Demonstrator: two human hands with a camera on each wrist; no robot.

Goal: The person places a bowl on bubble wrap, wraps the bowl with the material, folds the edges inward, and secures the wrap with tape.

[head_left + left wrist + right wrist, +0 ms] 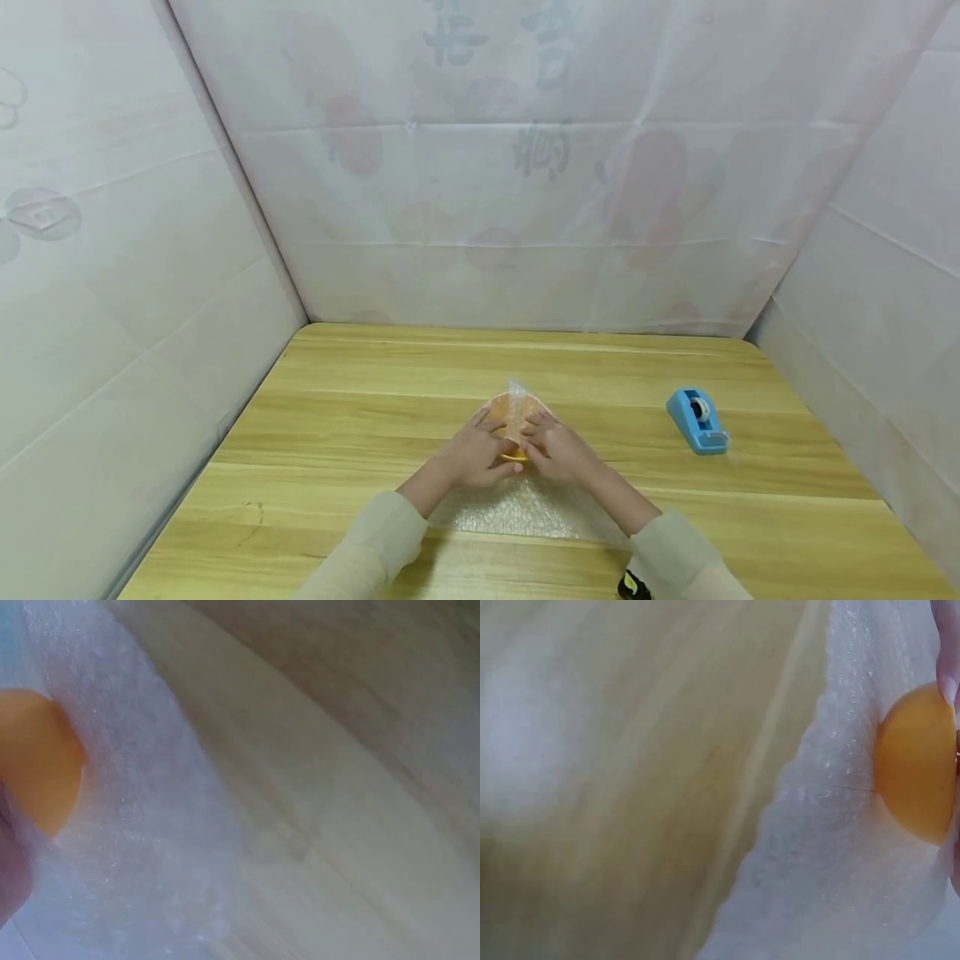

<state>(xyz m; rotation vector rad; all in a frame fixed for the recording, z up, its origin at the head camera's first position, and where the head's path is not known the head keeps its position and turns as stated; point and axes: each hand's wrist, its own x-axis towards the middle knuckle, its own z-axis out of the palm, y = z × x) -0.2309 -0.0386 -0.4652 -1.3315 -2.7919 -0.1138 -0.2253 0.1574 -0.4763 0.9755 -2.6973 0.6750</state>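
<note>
Head view: three sides of the table are being closed in by pale printed cloth walls (480, 208), with faded characters and round pinkish shapes being shown on the back one. Below that, most of the floor space is being taken up by a wood-grain table (315, 417). On it, a sheet of bubble wrap (517, 508) is being spread near the front, and a strip of it is being folded up over the far rim of the bowl, too.

Then the hands, both being framed by pale sleeves (382, 533). The left hand (472, 454) is being kept spread, thumb apart, along the bowl's left and near side. The right hand (561, 452) is being rested on the right side, fingers over the wrap; whether anything is being pinched there can't be told.

So the orange bowl (915, 765) is being flanked right between the two hands, on top of the wrap. In the right wrist view its rim is being touched by a fingertip.

Well off to the right, a blue tape dispenser (686, 421) is being left untouched. Beside the right sleeve, some black item (633, 586) is being cut off by the frame edge.
</note>
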